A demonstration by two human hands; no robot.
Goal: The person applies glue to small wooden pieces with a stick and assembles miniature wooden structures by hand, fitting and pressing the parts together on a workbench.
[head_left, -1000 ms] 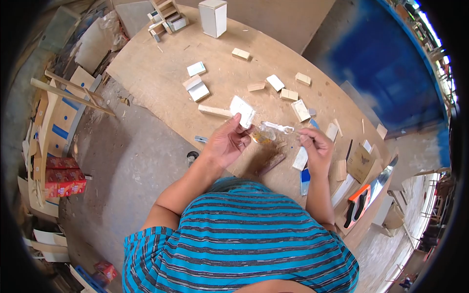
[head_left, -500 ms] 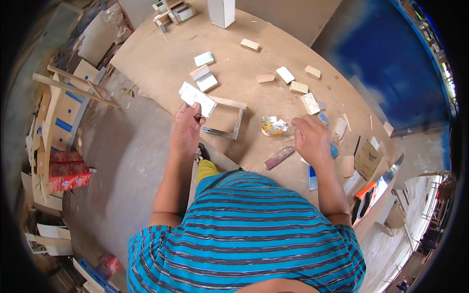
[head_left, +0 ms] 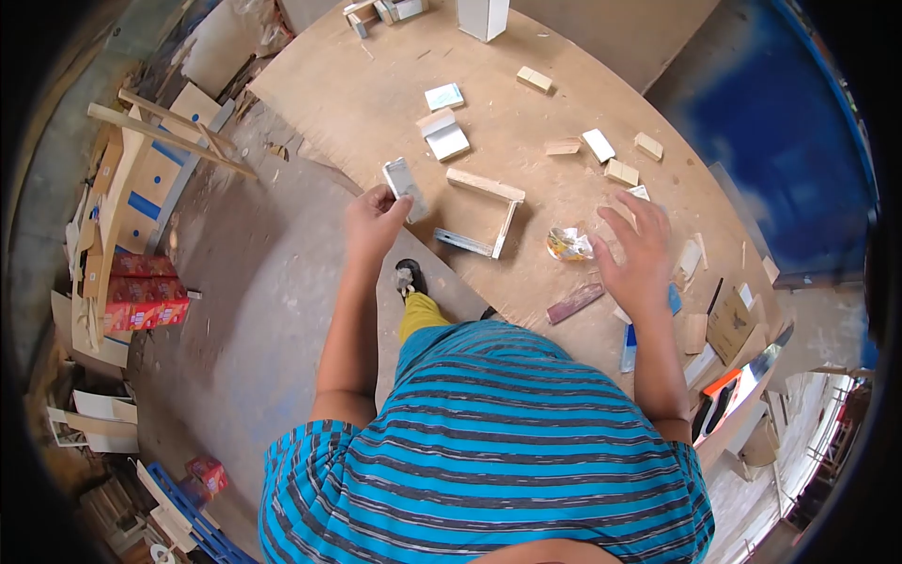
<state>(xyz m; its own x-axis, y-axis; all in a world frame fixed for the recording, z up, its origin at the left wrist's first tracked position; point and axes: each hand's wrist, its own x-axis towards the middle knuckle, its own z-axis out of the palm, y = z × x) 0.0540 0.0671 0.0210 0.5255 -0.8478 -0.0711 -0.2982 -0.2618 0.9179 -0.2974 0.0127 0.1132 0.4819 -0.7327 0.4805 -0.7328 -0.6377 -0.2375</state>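
My left hand (head_left: 374, 224) pinches a small white-faced wood block (head_left: 404, 188) between thumb and fingers, tilted above the table's near edge. Just right of it, a three-sided wooden frame (head_left: 484, 184) lies on the table. My right hand (head_left: 641, 252) is held over the table with its fingers spread and nothing in them. Beside its thumb sits a crumpled plastic wrapper (head_left: 569, 244) in white, yellow and orange. A dark maroon bar (head_left: 575, 304) rests below that wrapper. Behind the right fingers, a white-faced block (head_left: 639, 193) is partly hidden.
Several small wood blocks, among them a pale one (head_left: 534, 79) and a white one (head_left: 598, 145), are scattered across the table (head_left: 338, 89). A handsaw (head_left: 723, 399) with an orange and black handle lies at the right edge. Red boxes (head_left: 146, 301) stand at the left.
My left hand has turned the block, so its broad white face shows less. The fingers of my right hand have gone from curled to spread. The whole view has shifted.
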